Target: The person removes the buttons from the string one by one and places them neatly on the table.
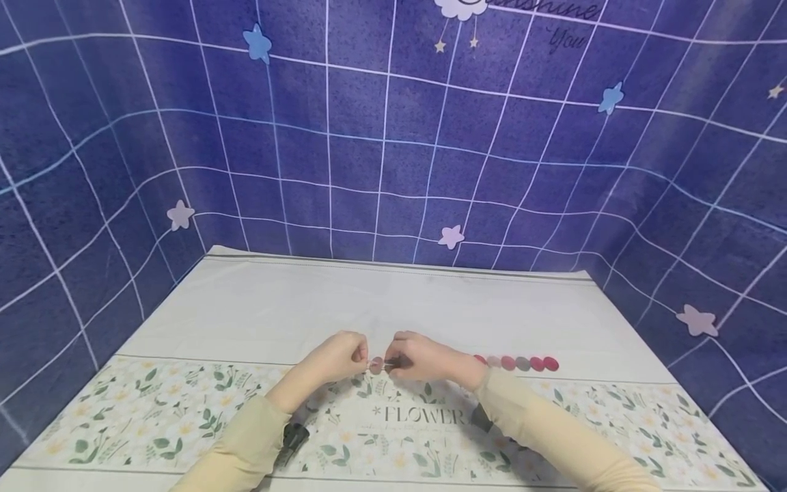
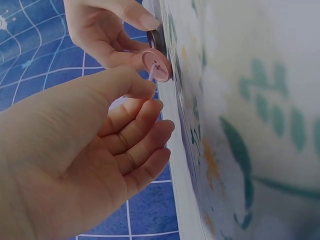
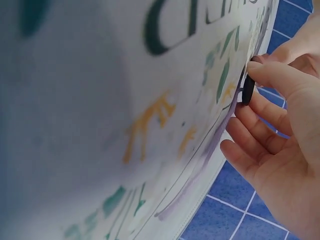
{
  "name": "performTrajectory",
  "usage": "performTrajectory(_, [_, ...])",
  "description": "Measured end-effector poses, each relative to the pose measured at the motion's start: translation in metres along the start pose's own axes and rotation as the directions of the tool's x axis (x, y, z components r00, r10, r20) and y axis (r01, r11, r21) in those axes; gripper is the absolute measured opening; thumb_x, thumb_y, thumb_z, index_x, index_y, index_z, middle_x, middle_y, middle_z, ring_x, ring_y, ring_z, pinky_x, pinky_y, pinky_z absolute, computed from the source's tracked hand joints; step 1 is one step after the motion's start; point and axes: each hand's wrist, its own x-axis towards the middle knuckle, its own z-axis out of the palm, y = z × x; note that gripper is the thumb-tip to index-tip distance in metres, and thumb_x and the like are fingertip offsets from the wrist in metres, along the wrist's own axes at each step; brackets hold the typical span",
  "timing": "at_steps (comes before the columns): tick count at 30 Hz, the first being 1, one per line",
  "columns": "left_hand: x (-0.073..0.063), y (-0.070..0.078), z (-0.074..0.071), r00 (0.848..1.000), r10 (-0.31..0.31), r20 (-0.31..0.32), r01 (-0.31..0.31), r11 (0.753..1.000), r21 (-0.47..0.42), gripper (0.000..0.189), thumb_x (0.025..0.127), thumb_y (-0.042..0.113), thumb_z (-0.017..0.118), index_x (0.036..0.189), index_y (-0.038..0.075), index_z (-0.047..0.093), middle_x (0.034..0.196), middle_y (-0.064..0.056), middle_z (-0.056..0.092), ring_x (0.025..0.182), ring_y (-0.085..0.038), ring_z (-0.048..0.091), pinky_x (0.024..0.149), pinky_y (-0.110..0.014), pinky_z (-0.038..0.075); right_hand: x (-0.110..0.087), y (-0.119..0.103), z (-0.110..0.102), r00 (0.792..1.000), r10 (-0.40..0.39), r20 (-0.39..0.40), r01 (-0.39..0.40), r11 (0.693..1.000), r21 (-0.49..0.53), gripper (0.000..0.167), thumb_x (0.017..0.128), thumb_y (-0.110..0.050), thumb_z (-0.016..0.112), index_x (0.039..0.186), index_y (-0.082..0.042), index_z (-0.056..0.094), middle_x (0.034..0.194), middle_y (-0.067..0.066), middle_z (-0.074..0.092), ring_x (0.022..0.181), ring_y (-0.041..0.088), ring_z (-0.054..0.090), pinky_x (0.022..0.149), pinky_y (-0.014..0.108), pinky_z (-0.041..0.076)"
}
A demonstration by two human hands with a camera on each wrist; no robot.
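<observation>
In the head view, my left hand (image 1: 344, 357) and right hand (image 1: 423, 359) meet over the middle of the flowered tablecloth. A pink round button (image 2: 158, 64) with small holes stands tilted between them, and a pale string (image 2: 151, 73) comes out of its face. My left thumb and index finger pinch this string, while the other fingers lie loosely bent. A dark button (image 3: 248, 89) is pinched between my right thumb and fingers, right behind the pink one. From the right hand's side, a pale purple string (image 3: 200, 172) trails along the cloth.
Several red, pink and grey buttons (image 1: 522, 363) lie in a row to the right, partly behind my right forearm. A black object (image 1: 292, 441) shows beside my left sleeve, another dark one (image 1: 481, 417) by the right sleeve. A blue gridded curtain (image 1: 381, 137) hangs behind the table.
</observation>
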Motion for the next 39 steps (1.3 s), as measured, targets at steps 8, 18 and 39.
performTrajectory(8, [-0.001, 0.002, -0.001, 1.000, -0.003, 0.001, 0.003, 1.000, 0.009, 0.013, 0.078, 0.008, 0.067, 0.074, 0.014, 0.056, 0.069, 0.006, 0.053, 0.064, -0.008, 0.049, 0.063, -0.024, 0.045, -0.005, 0.003, -0.005, 1.000, 0.011, -0.020, -0.011, 1.000, -0.017, 0.026, 0.081, -0.016, 0.069, 0.104, -0.005, 0.065, 0.095, 0.003, 0.061, 0.088, 0.013, 0.058, 0.084, 0.022, 0.048])
performTrajectory(18, [-0.002, 0.002, -0.001, 1.000, 0.007, 0.001, -0.007, 1.000, 0.001, 0.012, 0.077, 0.007, 0.066, 0.074, 0.013, 0.057, 0.068, 0.006, 0.053, 0.063, -0.008, 0.049, 0.062, -0.024, 0.045, -0.007, 0.006, -0.005, 0.999, 0.052, 0.003, -0.052, 0.999, 0.000, 0.028, 0.082, -0.016, 0.069, 0.107, -0.006, 0.065, 0.099, 0.001, 0.061, 0.092, 0.012, 0.059, 0.087, 0.022, 0.048])
performTrajectory(39, [-0.002, 0.001, 0.001, 0.999, 0.029, -0.015, -0.029, 1.000, 0.005, 0.014, 0.077, 0.005, 0.066, 0.072, 0.013, 0.054, 0.067, 0.006, 0.052, 0.062, -0.008, 0.048, 0.060, -0.022, 0.045, -0.023, 0.012, -0.011, 0.994, 0.108, -0.013, -0.108, 0.994, 0.026, 0.028, 0.080, -0.018, 0.070, 0.106, -0.009, 0.067, 0.095, -0.002, 0.060, 0.090, 0.010, 0.057, 0.089, 0.026, 0.048])
